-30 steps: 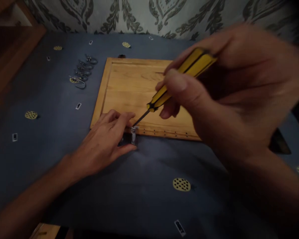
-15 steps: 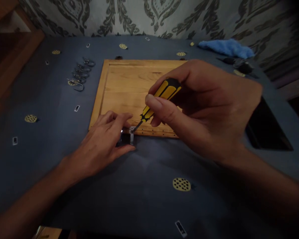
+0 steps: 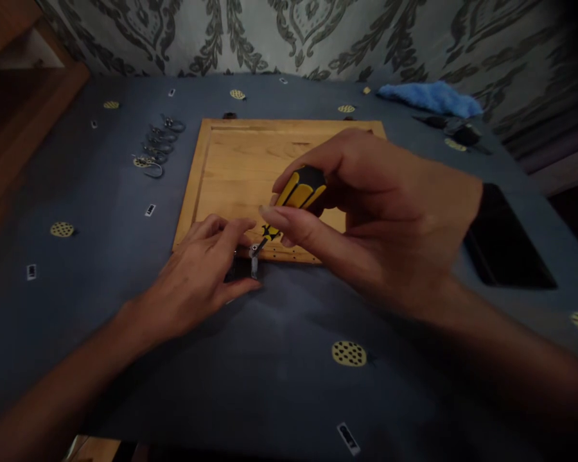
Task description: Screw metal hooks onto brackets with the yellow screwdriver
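A wooden board with a raised frame lies flat on the blue cloth. At its near edge a shiny metal hook, with a cross-head screw showing in it, is held between the thumb and fingers of my left hand; part of the hook is hidden. My right hand pinches a yellow and black screwdriver by its handle. The shaft slants down to the left, and its tip is at the hook beside the screw head. Small dark holes run along the board's near edge.
Several similar metal hooks lie in a row left of the board. On the right are a black flat slab, a dark tool and a blue rag. A wooden cabinet stands at the left, patterned wallpaper behind.
My right hand and the screwdriver have moved left and slightly down, with the handle now standing nearer the hook. My left hand has stayed in place on the hook.
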The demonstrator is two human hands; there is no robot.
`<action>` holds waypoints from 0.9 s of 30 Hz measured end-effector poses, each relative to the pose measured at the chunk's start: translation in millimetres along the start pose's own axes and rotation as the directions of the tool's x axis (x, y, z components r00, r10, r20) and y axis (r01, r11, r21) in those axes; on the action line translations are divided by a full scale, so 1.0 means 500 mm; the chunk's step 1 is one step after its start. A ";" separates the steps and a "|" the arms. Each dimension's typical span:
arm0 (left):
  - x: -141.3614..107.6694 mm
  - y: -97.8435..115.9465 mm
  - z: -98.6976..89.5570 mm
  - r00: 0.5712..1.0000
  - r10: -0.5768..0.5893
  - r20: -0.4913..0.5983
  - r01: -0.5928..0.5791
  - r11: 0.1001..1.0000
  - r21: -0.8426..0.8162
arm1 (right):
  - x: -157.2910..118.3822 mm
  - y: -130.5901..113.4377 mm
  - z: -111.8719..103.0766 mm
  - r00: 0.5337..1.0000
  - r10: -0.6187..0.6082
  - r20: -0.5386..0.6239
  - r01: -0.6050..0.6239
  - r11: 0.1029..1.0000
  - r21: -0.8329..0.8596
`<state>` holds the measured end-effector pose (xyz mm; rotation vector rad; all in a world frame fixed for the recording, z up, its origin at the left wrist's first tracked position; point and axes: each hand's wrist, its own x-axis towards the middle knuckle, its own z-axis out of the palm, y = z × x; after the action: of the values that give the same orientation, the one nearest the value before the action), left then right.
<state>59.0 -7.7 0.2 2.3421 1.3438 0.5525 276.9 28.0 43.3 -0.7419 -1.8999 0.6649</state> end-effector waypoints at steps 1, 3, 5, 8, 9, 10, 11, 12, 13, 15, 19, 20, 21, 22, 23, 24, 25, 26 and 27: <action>0.000 -0.001 0.001 1.000 0.012 -0.008 -0.012 1.000 0.008 | 0.001 -0.002 0.001 1.000 -0.007 -0.003 0.007 0.999 -0.034; 0.001 -0.001 0.001 0.999 0.041 -0.017 -0.040 0.999 0.024 | 0.002 -0.006 0.001 1.000 0.003 -0.010 -0.003 0.996 -0.086; 0.002 -0.001 0.002 0.998 0.066 -0.022 -0.066 0.997 0.035 | 0.003 -0.009 0.000 1.000 0.012 -0.006 -0.013 0.995 -0.097; 0.003 -0.001 0.001 0.996 0.086 -0.022 -0.085 0.995 0.050 | 0.006 -0.011 -0.005 0.999 0.020 0.031 -0.017 0.997 -0.074; 0.003 -0.001 0.001 0.996 0.087 -0.023 -0.086 0.995 0.051 | 0.008 -0.011 -0.008 0.999 0.005 0.054 -0.002 0.998 -0.055; 0.003 -0.001 0.000 0.996 0.086 -0.022 -0.085 0.995 0.049 | 0.011 -0.010 -0.011 0.997 -0.013 0.080 0.017 0.999 -0.041; 0.003 0.000 0.000 0.996 0.086 -0.023 -0.085 0.995 0.042 | 0.015 -0.010 -0.014 0.993 -0.031 0.112 0.035 0.999 -0.031; 0.002 0.000 -0.001 0.996 0.087 -0.024 -0.087 0.996 0.033 | 0.018 -0.009 -0.017 0.988 -0.054 0.143 0.057 0.998 -0.020; 0.002 0.000 -0.001 0.996 0.086 -0.024 -0.085 0.996 0.024 | 0.021 -0.009 -0.019 0.982 -0.071 0.175 0.073 0.997 -0.006; 0.002 0.001 -0.001 0.997 0.075 -0.017 -0.074 0.997 0.018 | 0.026 -0.009 -0.021 0.974 -0.075 0.213 0.073 0.997 0.015; 0.005 0.001 -0.002 0.999 0.049 0.007 -0.049 0.998 0.042 | 0.025 -0.009 -0.009 0.989 0.001 0.150 -0.007 0.999 0.040; 0.005 0.000 -0.002 0.999 0.049 0.008 -0.049 0.998 0.048 | 0.024 -0.008 -0.004 0.992 0.021 0.126 -0.027 0.999 0.047; 0.006 0.000 -0.002 0.999 0.051 0.005 -0.051 0.997 0.052 | 0.023 -0.007 0.000 0.993 0.037 0.113 -0.043 0.998 0.055; 0.006 0.000 -0.002 0.999 0.052 0.003 -0.052 0.997 0.055 | 0.022 -0.007 0.003 0.993 0.050 0.108 -0.057 0.997 0.056; 0.007 0.000 -0.001 0.999 0.053 0.001 -0.053 0.997 0.056 | 0.022 -0.006 0.006 0.992 0.060 0.107 -0.066 0.997 0.049; 0.007 0.000 -0.001 0.999 0.052 0.000 -0.052 0.997 0.056 | 0.022 -0.006 0.008 0.992 0.062 0.110 -0.067 0.997 0.039; 0.007 0.000 0.000 0.999 0.051 -0.002 -0.050 0.997 0.057 | 0.023 -0.006 0.010 0.991 0.067 0.112 -0.070 0.997 0.025; 0.006 0.000 0.000 0.999 0.051 -0.004 -0.051 0.997 0.059 | 0.024 -0.007 0.011 0.991 0.074 0.113 -0.075 0.997 0.008; 0.006 0.000 0.001 0.998 0.054 -0.006 -0.054 0.997 0.060 | 0.024 -0.008 0.013 0.991 0.076 0.110 -0.075 0.997 -0.009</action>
<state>60.7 -5.3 0.1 2.4331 1.3209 0.5456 265.9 33.3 50.7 -0.7974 -1.9822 0.7629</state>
